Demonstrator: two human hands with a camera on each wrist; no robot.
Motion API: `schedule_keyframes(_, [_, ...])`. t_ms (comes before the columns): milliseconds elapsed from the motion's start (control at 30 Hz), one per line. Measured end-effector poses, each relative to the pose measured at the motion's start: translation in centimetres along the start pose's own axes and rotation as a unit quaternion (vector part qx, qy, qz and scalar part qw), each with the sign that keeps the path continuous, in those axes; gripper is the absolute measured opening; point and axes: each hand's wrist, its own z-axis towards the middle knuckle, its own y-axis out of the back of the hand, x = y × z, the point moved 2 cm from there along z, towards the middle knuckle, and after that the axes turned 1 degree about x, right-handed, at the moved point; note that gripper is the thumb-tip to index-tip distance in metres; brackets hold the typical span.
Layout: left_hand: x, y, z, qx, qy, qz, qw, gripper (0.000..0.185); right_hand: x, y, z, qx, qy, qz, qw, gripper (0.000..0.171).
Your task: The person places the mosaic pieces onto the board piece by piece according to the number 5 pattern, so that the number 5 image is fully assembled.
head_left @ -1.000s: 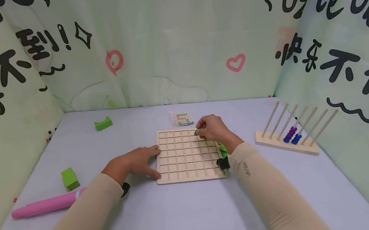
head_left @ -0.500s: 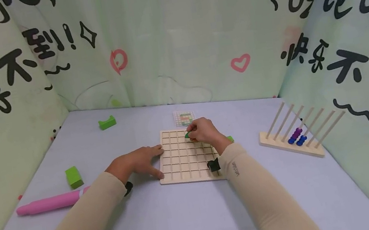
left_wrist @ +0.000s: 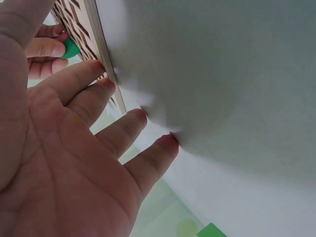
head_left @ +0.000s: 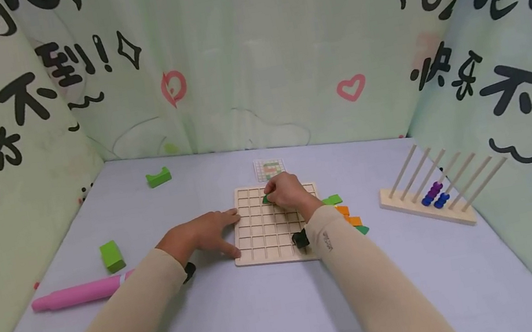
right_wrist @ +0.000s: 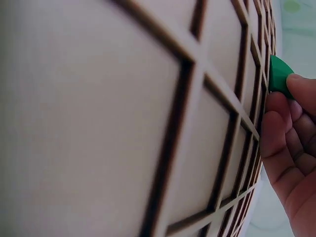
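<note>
A square wooden grid board [head_left: 262,237] lies on the table. My right hand [head_left: 289,192] is over its upper part and pinches a small dark green piece [right_wrist: 280,74] with one curved side, between thumb and fingertips. In the right wrist view the piece's tip is right at the grid's ridges. My left hand [head_left: 204,236] lies with spread fingers at the board's left edge; in the left wrist view two fingertips [left_wrist: 106,85] meet that edge while the others rest on the white tabletop. Behind the board lies a printed card [head_left: 268,168] with a coloured grid pattern, partly covered by the right hand.
Light green [head_left: 332,200], orange [head_left: 353,220] and dark green [head_left: 362,229] pieces lie right of the board, partly behind the right forearm. Farther right stands a pegged wooden rack [head_left: 426,206] with beads. A pink tube [head_left: 76,294], a green block [head_left: 112,256] and a notched green block [head_left: 159,177] lie left.
My right hand has moved left across the board's upper part with the green piece, uncovering the coloured pieces at right. The left hand stays at the board's edge. The head view has shifted slightly.
</note>
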Motion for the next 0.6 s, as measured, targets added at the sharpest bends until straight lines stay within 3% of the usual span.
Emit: schedule_keyframes(600, [0.0,0.0,0.0,-0.003,0.002,-0.001,1.0000,0.098,1.6,-0.4,0.2,0.006,0.005,-0.104,0.995,0.018])
